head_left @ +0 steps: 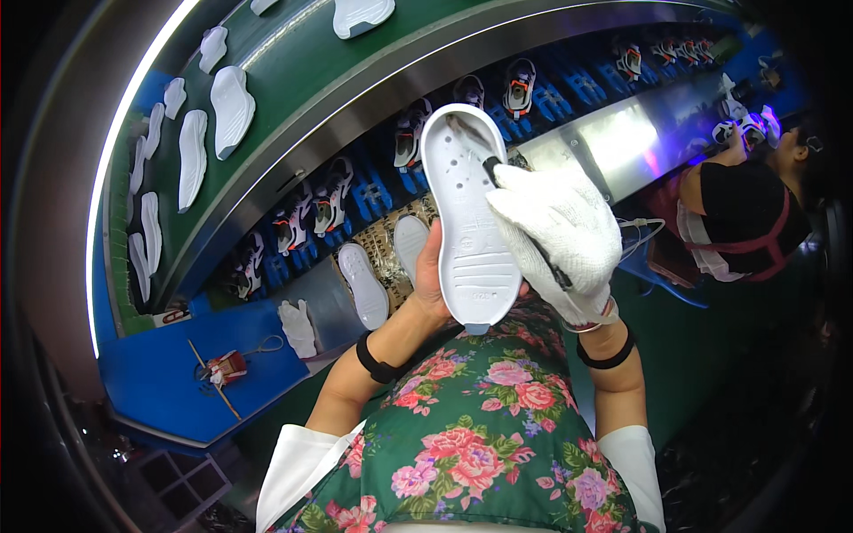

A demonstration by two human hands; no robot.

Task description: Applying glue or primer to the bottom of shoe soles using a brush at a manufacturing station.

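My bare left hand [429, 271] is wrapped round the edge of a white shoe sole [480, 240], held up in front of my apron with its hollow inner face toward me. The sole has small round holes near its far end and ridges at its near end. In a white knitted glove, my right hand [564, 235] grips a brush [491, 167] with a dark handle. Its bristle end reaches into the far end of the sole, slightly blurred. Most of the handle is hidden by the glove.
Two more soles, one white [362, 284] and one greyish [410, 244], lie on the ledge beside a white glove [298, 329]. Shoe uppers [333, 195] stand on blue holders. Soles ride a green belt [293, 62]. A co-worker [746, 204] sits at right. A blue table [160, 373] is at left.
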